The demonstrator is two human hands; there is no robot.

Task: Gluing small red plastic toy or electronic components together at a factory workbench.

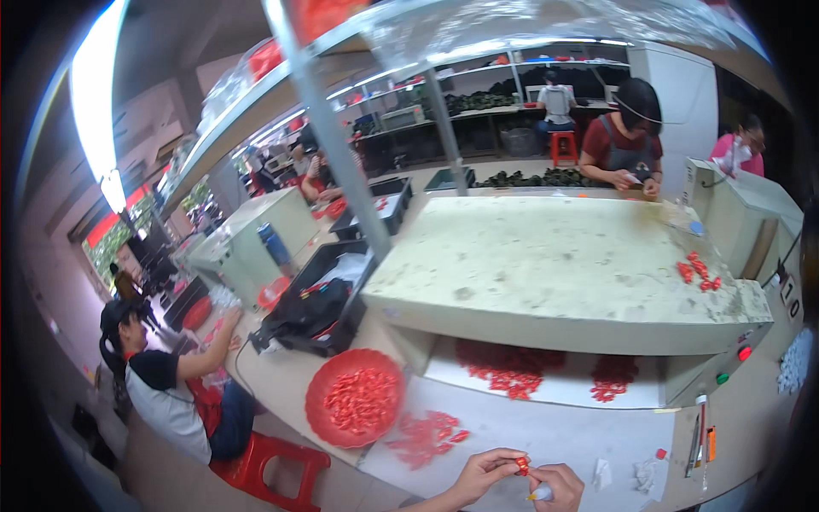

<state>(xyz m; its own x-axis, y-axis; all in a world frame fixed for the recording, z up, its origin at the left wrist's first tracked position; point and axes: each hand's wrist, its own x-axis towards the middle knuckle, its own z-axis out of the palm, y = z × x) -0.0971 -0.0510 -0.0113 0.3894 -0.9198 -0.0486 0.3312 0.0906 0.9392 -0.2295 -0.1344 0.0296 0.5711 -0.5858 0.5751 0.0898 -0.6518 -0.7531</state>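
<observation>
Near the bottom edge, my left hand (486, 476) pinches a small glossy red piece (522, 466) between thumb and fingertips. My right hand (559, 490) is right beside it, its fingers closed around a small white squeeze bottle (541, 493) with a yellowish end; the fingers also come close to the red piece. Both hands are over a pale sheet (546, 418) on the bench. Loose red pieces (431, 435) lie on the sheet to the left of my hands. Beyond them stands a red scalloped bowl (316, 388) heaped with similar small pieces.
A pale green machine housing (554, 256) spans the bench ahead, with red pieces in its opening and several on top. Tweezers-like tools (695, 439) and crumpled tissue (602, 474) lie at right. Black crates (341, 328) stand left. Co-workers sit at left (166, 388) and across (627, 141).
</observation>
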